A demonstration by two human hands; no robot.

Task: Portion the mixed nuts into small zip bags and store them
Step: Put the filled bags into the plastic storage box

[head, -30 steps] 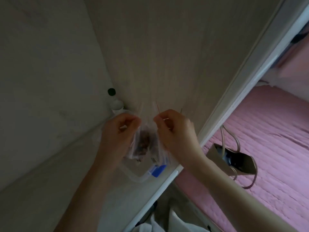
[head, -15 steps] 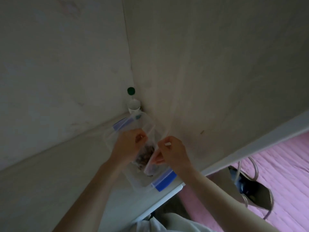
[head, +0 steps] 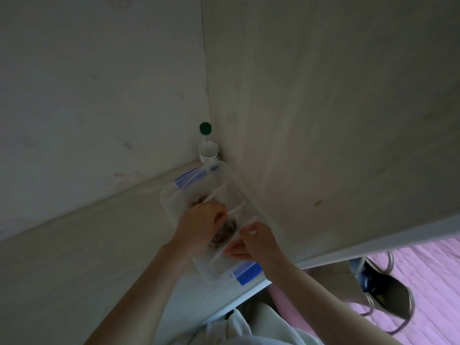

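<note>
Held above the clear container [head: 167, 202] a moment ago, the zip bag of nuts [head: 225, 231] is now being tucked down inside it, being gripped by the left hand [head: 199, 224] and pinched at a zip edge by the right hand [head: 260, 241], so storing is being carried out.

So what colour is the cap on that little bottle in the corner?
The cap is dark green; head view.

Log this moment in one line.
step: storing | left hand: among nut bags in clear container, grip unclear | right hand: pinching one bag's edge | bottle: behind container
</note>
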